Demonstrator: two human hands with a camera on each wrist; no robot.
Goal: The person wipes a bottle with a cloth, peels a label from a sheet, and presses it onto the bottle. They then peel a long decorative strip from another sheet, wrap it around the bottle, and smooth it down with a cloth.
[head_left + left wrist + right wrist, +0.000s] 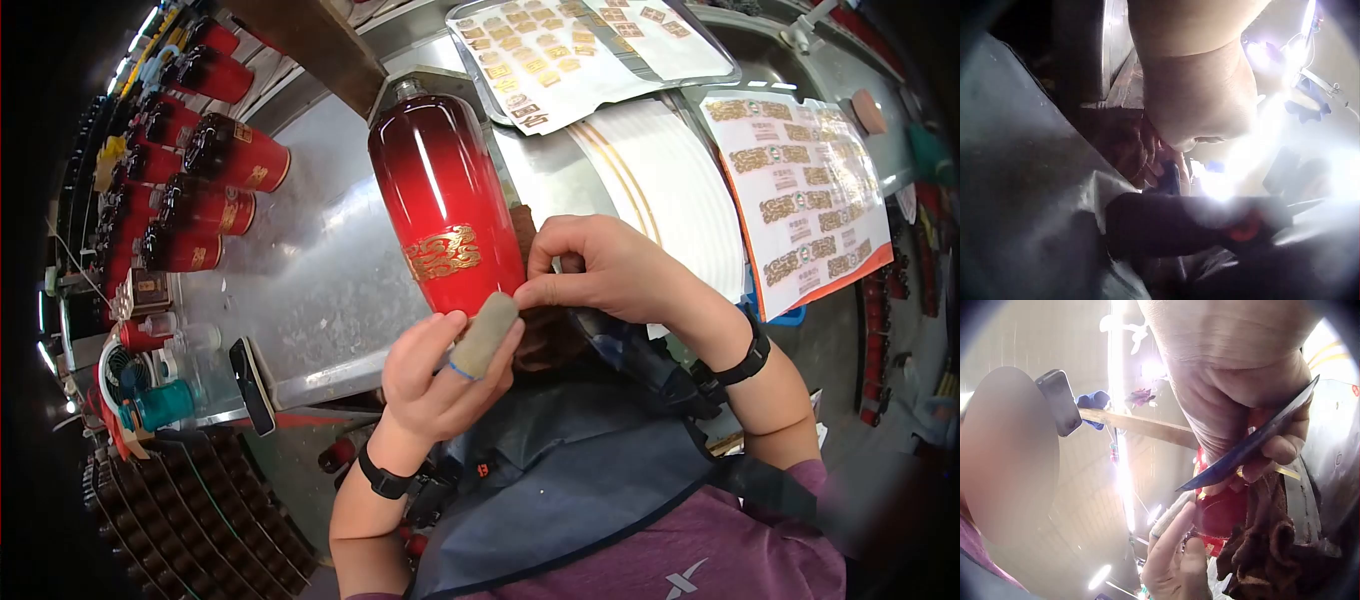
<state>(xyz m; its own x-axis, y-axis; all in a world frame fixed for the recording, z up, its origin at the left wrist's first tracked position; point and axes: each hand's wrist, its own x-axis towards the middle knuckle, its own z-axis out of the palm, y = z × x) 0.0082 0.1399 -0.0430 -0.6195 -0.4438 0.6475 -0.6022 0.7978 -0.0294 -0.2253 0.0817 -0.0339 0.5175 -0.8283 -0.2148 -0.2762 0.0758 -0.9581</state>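
A red glass bottle (450, 190), dark toward its neck, lies on its side with its base toward me. A gold patterned decal (440, 252) runs across its lower body. My left hand (440, 375) holds the bottle's base end, with a fabric finger cot (484, 335) on one finger. Thumb and forefinger of my right hand (610, 268) meet at the base's right edge. In the right wrist view, that hand (1241, 381) also holds a thin, dark pointed blade (1254, 440) in its curled fingers. The left wrist view is dark and mostly shows my wrist.
Several red bottles (240, 150) stand at the left of the metal table (310, 250). A tray (735, 75) with gold decal pieces lies at the back. White striped sheets (670, 190) and a printed decal sheet (800, 200) are at right. A brown cloth (1266, 544) hangs below the bottle.
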